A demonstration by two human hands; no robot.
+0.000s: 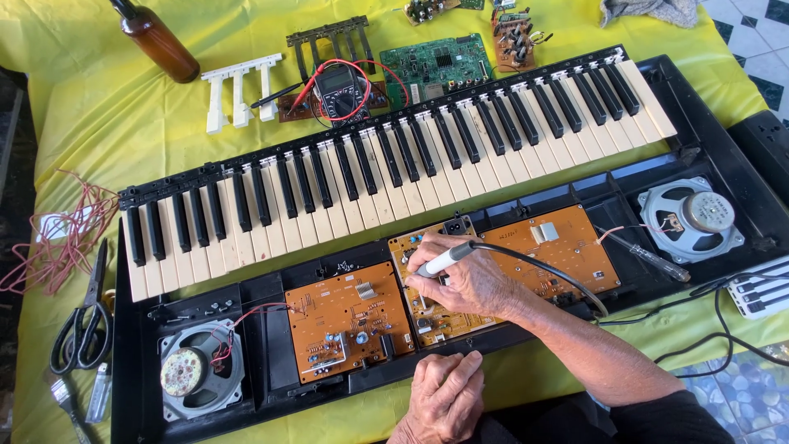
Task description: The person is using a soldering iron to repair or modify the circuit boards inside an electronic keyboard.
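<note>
The right hand [468, 279] grips a soldering iron [440, 261] like a pen, its tip down on the middle circuit board [427, 288] inside the opened keyboard [394, 189], whose keys lie across the yellow cloth [99, 107]. The iron's black cord [559, 275] loops away to the right over another orange board [559, 247]. The left hand [444, 395] rests loosely curled, holding nothing, on the keyboard's near edge, just below a third board [345, 321]. A speaker [197, 370] sits at each end of the case. Behind the keys lie a multimeter [341, 90] with red leads, a green board [431, 66], loose white keys [238, 90] and a brown bottle [156, 37]. Scissors [82, 316] and a red wire tangle [66, 234] lie at the left.
</note>
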